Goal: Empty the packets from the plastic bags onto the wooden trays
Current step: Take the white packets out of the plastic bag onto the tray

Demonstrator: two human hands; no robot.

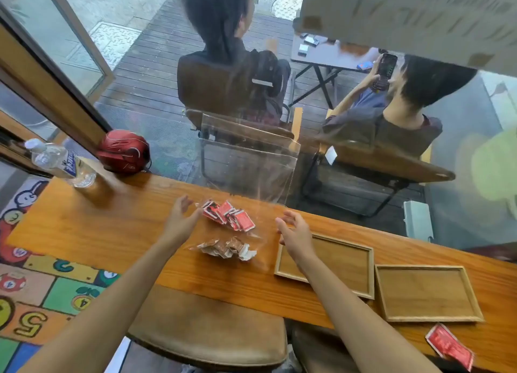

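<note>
Both hands are open and hold nothing, the left hand (181,215) beside the bag of red packets (229,215), the right hand (297,233) over the near wooden tray (326,263), with the brown packets (227,248) between the arms.

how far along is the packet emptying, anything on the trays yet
Nothing looks done: both wooden trays are bare. The red packets and brown packets lie in clear plastic on the counter. Left hand and right hand are open, holding nothing. Both lots remain to move.
</note>
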